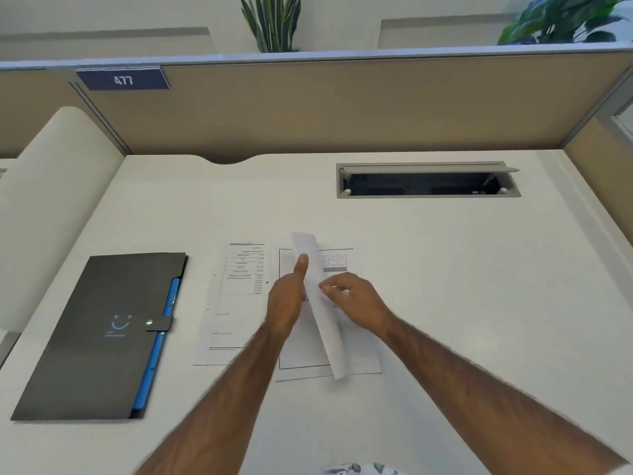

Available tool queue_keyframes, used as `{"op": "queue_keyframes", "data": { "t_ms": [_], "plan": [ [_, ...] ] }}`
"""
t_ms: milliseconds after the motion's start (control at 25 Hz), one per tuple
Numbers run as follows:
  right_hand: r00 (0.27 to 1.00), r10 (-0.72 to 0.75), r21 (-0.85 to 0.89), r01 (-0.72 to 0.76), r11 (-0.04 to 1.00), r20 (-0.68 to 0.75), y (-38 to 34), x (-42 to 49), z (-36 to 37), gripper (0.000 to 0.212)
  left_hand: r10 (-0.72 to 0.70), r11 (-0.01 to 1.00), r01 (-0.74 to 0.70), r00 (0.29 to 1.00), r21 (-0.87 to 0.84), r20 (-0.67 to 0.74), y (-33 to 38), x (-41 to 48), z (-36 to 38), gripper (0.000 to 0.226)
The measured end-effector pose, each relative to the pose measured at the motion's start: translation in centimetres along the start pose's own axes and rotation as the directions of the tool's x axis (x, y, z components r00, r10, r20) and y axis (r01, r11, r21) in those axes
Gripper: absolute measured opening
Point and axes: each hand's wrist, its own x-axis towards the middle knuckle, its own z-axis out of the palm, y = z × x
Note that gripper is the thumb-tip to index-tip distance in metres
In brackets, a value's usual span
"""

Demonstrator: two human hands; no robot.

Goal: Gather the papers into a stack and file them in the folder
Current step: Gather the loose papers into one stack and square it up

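Both hands hold one white sheet (327,332) on edge, tilted above the desk centre. My left hand (287,296) presses flat against its left face, thumb up. My right hand (352,296) pinches its right side with curled fingers. Under it lie more printed papers: a sheet with a table (228,303) to the left and a bordered sheet (301,354) partly hidden by my hands. The black folder (99,337), shut with a snap strap and showing blue dividers at its right edge, rests flat at the left of the desk.
The white desk (462,286) has an open grey cable slot (428,181) at the back right. A tan partition (342,108) with a numbered sign closes the back and sides. Plants (270,22) stand behind it.
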Motion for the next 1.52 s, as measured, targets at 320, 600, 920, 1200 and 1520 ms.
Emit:
{"op": "queue_keyframes", "data": {
  "t_ms": [320,600,920,1200,1520],
  "plan": [
    [0.990,-0.032,-0.642,-0.065,0.764,-0.137,2.0,5.9,-3.2,0.079,0.016,0.974,0.013,0.992,0.225,-0.125,-1.2,1.4,-0.9,0.041],
    [0.998,-0.060,-0.767,0.045,0.640,0.009,3.2,7.0,-4.5,0.072,0.028,0.964,0.012,0.989,0.265,-0.145,-1.4,1.3,-0.4,0.043],
    [0.975,-0.108,-0.009,0.112,0.994,0.194,0.6,-1.5,1.6,0.064,-0.022,0.995,0.026,0.999,0.095,-0.042,-0.8,0.2,-0.2,0.058],
    [0.985,-0.143,-0.184,0.158,0.970,0.092,0.1,0.7,1.8,0.045,-0.096,0.993,0.093,0.994,-0.069,-0.046,-0.3,0.5,-0.8,0.027],
    [0.999,0.032,-0.780,0.013,0.626,0.042,2.1,8.4,-3.7,0.095,-0.111,0.994,0.111,0.989,-0.001,-0.098,-0.6,0.6,-1.1,0.020]
  ]
}}
